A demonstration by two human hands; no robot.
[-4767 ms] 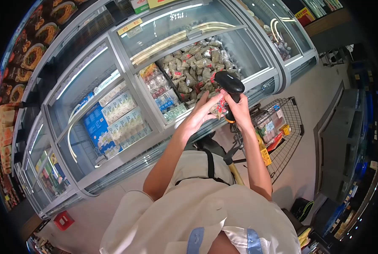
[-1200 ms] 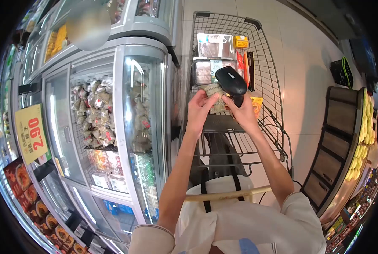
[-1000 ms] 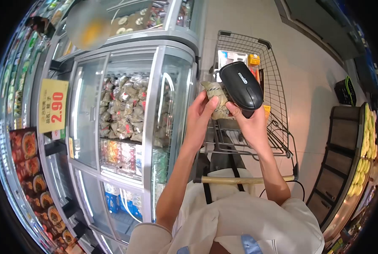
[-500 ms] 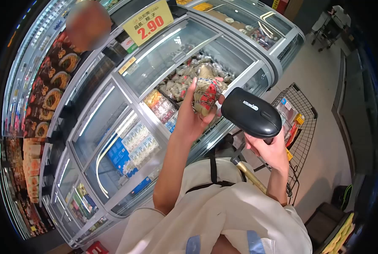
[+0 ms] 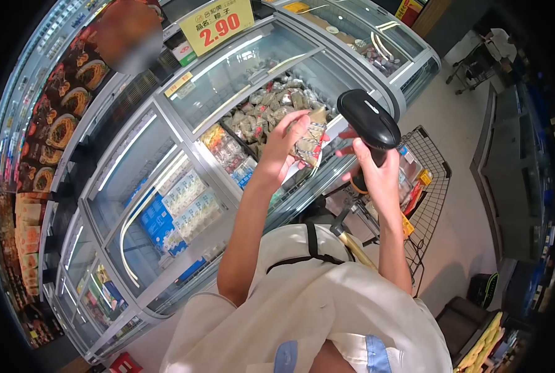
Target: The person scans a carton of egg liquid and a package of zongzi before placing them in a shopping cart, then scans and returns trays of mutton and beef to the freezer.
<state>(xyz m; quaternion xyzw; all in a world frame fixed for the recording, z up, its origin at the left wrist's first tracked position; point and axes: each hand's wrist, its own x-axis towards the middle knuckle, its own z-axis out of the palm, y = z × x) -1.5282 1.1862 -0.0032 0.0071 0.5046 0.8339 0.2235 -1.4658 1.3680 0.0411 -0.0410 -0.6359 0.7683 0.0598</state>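
My left hand (image 5: pixel 284 149) grips a wrapped zongzi (image 5: pixel 310 142) bound with string, its tip pointing up, above the open part of a chest freezer. Red print shows on the wrapping. To the right, my right hand (image 5: pixel 374 171) holds a black handheld scanner (image 5: pixel 369 119) by its handle, with the thumb along it and some fingers spread toward the zongzi. The scanner and the zongzi are apart. Behind my left hand lies a heap of similar wrapped zongzi (image 5: pixel 268 112) in the freezer.
The glass-topped freezer (image 5: pixel 193 142) carries a yellow price sign (image 5: pixel 217 26). A wire shopping cart (image 5: pixel 428 205) with packages stands at the right. Blue and white boxes (image 5: pixel 165 225) lie under glass at the left. Another person (image 5: pixel 500 43) is near a cart at the upper right.
The zongzi has been turned and my left fingers now reach over its upper side. The scanner has tilted and moved up, and my right fingers have spread.
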